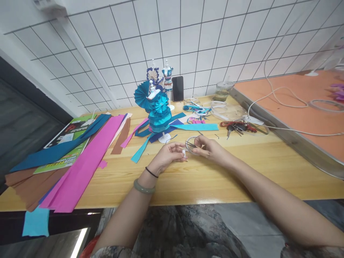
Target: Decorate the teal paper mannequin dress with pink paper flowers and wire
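Observation:
My left hand (170,156) pinches a small white piece (184,152), perhaps paper or tape, between thumb and fingertips. Facing it, my right hand (205,147) is closed on dark tweezers (190,144), their thin tips pointing at the left hand. Behind the tweezers a pale ring, maybe a tape roll (187,140), lies on the table, partly hidden by my right hand. Just beyond my hands stands a small white mannequin on a round base (164,138), wearing a teal pleated paper dress (159,113) with a fan shape at its shoulder.
Crepe paper strips in pink (88,161), brown and blue lie over a green printed sheet (57,161) at left. Two more dressed mannequins (167,77) and a phone (177,89) stand by the tiled wall. Keys (236,127), a glass jar (223,91) and a white cable (298,132) are at right.

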The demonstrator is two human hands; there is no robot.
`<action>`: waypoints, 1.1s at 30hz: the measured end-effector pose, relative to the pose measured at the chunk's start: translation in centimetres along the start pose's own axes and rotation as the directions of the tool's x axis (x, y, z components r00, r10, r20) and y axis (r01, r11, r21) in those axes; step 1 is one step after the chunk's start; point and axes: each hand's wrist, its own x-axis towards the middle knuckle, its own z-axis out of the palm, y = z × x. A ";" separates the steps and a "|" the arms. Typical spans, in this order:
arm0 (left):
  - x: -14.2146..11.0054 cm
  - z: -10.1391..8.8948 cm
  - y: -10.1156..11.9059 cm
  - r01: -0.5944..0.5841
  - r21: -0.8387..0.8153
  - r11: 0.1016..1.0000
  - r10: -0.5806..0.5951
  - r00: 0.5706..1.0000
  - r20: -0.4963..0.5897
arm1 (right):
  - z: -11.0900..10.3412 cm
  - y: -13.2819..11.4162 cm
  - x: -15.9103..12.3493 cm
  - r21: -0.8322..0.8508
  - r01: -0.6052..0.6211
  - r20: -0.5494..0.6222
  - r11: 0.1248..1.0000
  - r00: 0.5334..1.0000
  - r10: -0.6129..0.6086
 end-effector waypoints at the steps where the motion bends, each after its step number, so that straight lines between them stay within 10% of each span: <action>1: 0.0 0.0 0.0 0.000 0.001 1.000 0.000 1.000 -0.006 | -0.3 -0.1 -0.1 -0.038 0.007 0.029 0.999 1.000 -0.006; 33: 0.0 0.5 0.1 -0.048 0.082 0.995 0.043 0.998 0.051 | -0.8 -2.1 -0.6 -0.313 0.059 0.168 0.948 0.986 -0.006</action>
